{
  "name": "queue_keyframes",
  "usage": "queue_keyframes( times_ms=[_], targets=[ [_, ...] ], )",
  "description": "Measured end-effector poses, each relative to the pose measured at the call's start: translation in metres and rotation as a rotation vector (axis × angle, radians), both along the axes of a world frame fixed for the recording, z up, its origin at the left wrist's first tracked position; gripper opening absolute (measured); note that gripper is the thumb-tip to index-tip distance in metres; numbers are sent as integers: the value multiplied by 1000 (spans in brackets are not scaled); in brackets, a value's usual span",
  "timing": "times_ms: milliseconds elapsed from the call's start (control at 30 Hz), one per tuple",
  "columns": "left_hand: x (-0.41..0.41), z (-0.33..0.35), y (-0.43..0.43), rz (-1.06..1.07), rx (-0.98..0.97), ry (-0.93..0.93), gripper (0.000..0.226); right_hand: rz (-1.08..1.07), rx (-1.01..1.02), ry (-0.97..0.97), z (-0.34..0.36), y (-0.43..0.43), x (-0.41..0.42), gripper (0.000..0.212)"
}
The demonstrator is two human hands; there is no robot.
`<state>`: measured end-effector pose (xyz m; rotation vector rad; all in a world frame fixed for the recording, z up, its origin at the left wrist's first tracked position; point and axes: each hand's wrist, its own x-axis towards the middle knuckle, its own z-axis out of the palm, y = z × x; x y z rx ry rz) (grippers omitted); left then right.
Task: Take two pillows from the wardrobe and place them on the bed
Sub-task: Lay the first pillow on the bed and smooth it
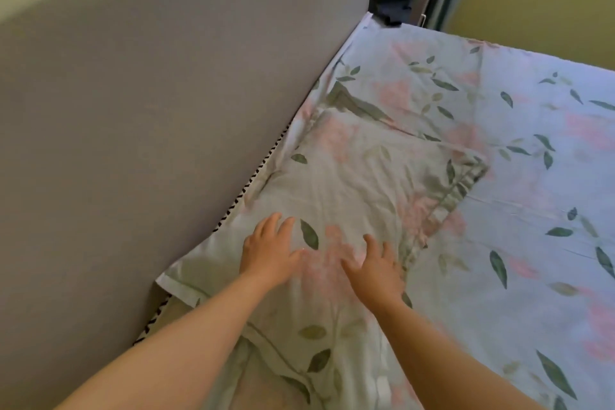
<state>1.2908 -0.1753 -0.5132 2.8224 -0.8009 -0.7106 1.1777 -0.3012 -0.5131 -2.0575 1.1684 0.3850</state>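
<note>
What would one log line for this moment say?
stage: pillow lying on bed by headboard | left hand: open, above pillow | right hand: open, above pillow | second pillow: unseen

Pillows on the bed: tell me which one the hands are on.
The nearer pillow, beside the grey headboard: the left hand and right hand lie spread over it. The farther pillow lies beyond, untouched.

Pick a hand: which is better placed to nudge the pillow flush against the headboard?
Probably right. The right hand lies open near the pillow's mattress-side edge, so it can push toward the headboard. The left hand sits on the headboard side.
</note>
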Motion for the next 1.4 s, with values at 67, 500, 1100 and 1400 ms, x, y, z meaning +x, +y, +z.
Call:
queue_keyframes(
  times_ms=[67,500,1100,1400],
  targets=[
    [9,-21,-2,68,11,-4,65,-94,57,11,-24,-2,2,77],
    [45,-67,-12,291,11,-6,22,-711,299,-328,-77,-19,24,17],
    [-50,34,94,188,-83,387,25,-619,243,-13,-13,56,-93,49],
    [-8,-43,50,245,18,182,74,-595,204,-111,-59,27,-36,82]
  ],
)
